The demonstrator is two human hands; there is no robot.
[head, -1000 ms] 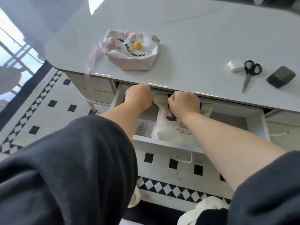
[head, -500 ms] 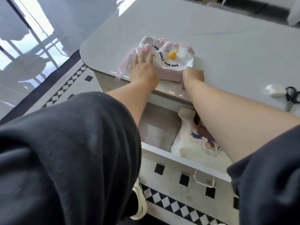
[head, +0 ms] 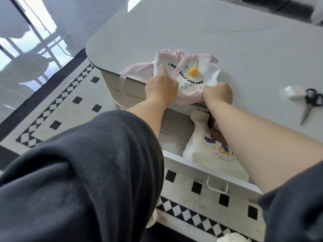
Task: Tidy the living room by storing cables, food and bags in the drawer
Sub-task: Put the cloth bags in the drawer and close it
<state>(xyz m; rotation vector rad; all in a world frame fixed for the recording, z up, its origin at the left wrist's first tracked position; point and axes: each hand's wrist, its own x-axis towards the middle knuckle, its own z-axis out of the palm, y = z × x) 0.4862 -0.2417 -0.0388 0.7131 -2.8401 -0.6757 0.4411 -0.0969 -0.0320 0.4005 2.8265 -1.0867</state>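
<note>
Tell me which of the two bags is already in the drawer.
The cream bear-print bag lies in the drawer; the pink drawstring bag is on the tabletop.

One wide-angle camera, worn on the head, looks forward and steeply down along the person's own arms. It sits close: the dark sleeves [head: 78,172] fill the lower frame, and the forearms run up to the left hand [head: 161,88] and right hand [head: 218,92] on the bag [head: 197,70] near the centre. The frame is tilted, so the table [head: 227,32] edge slants across the middle, with the drawer [head: 192,169] below, floor [head: 52,105] at left and scissors [head: 311,103] at the right border. It is the only view.
</note>
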